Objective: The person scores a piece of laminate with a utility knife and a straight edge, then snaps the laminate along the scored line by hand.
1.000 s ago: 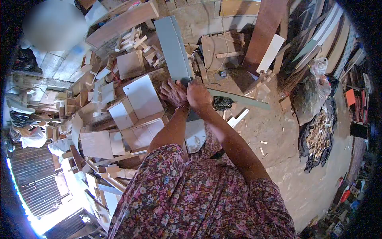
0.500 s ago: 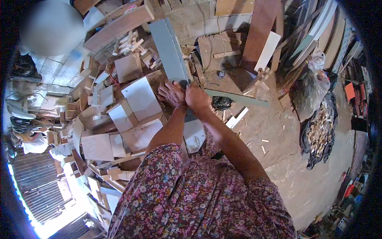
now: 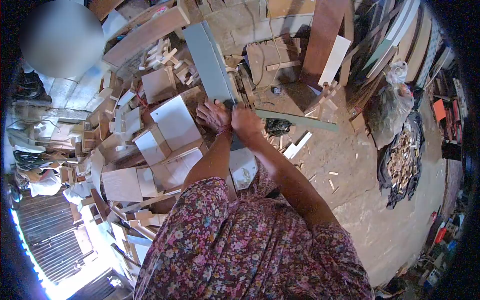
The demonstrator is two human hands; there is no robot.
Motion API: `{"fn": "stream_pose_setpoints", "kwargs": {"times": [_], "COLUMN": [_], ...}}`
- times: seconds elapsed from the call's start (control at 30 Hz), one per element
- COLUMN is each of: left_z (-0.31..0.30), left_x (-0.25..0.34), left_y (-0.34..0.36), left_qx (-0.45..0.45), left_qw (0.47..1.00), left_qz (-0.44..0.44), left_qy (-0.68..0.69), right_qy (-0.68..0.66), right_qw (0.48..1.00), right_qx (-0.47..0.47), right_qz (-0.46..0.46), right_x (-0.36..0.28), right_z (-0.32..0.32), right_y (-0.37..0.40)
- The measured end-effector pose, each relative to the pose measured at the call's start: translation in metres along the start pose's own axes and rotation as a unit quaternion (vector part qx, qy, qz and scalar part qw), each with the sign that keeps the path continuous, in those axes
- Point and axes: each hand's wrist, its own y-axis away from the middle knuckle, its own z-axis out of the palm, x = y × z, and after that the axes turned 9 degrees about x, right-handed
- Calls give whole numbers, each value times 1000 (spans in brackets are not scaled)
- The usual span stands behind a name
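The person's L hand [image 3: 214,115] is half open, fingers bent, at the near end of the gray board [image 3: 206,60]. The R hand [image 3: 246,122] is curled tight just beside it; can't tell what's in it. The board could slip & pinch fingers b/c only its near end seems held. It's long, flat & gray, w/ a bumpy line along one side, reaching past the white panel [image 3: 175,122]

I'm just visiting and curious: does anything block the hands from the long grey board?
Nothing visible does: the left hand and right hand are together at the near end of the grey board. The white panel lies beside the left hand, not between. The grip is hidden.
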Motion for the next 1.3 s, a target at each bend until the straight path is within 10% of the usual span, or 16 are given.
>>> {"fn": "stream_pose_setpoints", "kwargs": {"times": [1.07, 1.17, 1.23, 1.3], "left_z": [-18, -8, -10, -14], "left_x": [13, 7, 8, 11], "left_y": [-3, -2, -2, -2], "left_qx": [42, 90, 69, 48], "left_qw": [999, 995, 997, 999], "left_qz": [28, 48, 34, 20], "left_qy": [-4, 21, 7, -9], "right_qy": [-33, -71, 21, -43], "right_qw": [998, 997, 959, 970], "right_qx": [37, 10, 81, 45], "right_qz": [33, 6, -271, -235], "right_x": [44, 49, 54, 66], "right_z": [8, -1, -16, -7], "right_y": [64, 57, 55, 44]}}
